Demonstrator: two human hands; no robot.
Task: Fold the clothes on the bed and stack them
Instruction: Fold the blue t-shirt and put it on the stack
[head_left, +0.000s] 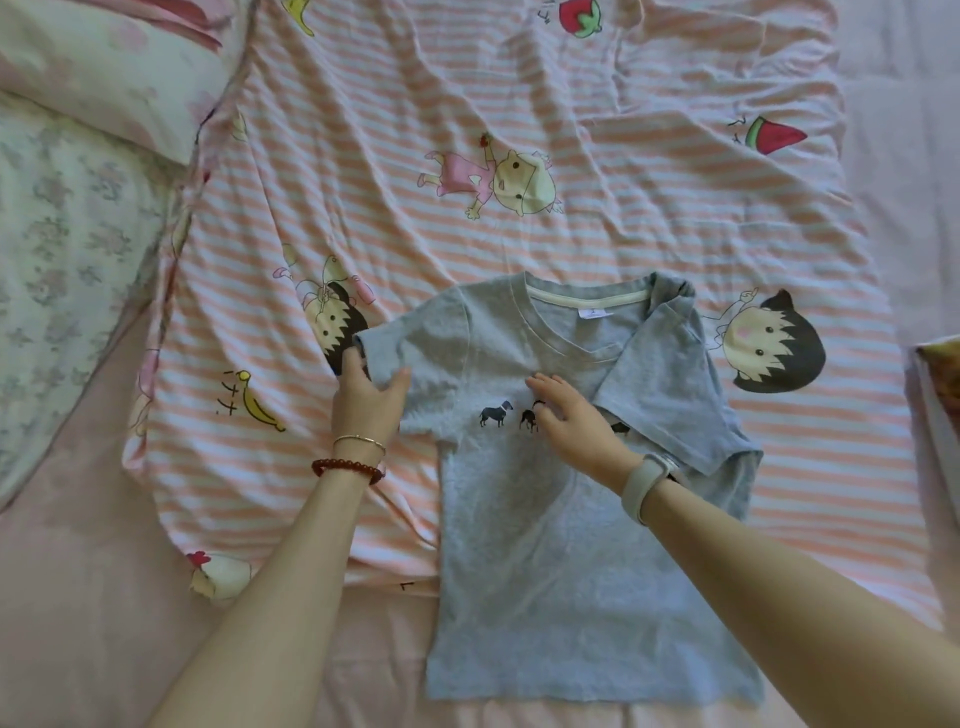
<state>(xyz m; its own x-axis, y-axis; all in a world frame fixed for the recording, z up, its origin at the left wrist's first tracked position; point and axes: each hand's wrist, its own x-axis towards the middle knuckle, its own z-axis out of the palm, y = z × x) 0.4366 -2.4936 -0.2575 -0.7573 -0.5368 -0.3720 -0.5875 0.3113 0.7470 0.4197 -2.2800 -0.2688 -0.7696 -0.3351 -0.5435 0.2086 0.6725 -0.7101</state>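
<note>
A small grey V-neck T-shirt (561, 582) with little dark animal prints lies face up on the bed, collar away from me. Its right side and right sleeve are folded inward over the chest. My left hand (366, 402) pinches the edge of the left sleeve between thumb and fingers. My right hand (571, 423) rests flat on the chest of the shirt with fingers spread, partly covering the prints.
Under the shirt lies a pink-and-white striped cartoon-print sheet (467, 130), wrinkled. A floral pillow (98, 67) and a floral quilt (57, 249) sit at the left. Plain pink bedding (78, 597) shows near me. A book-like object (940, 395) pokes in at the right edge.
</note>
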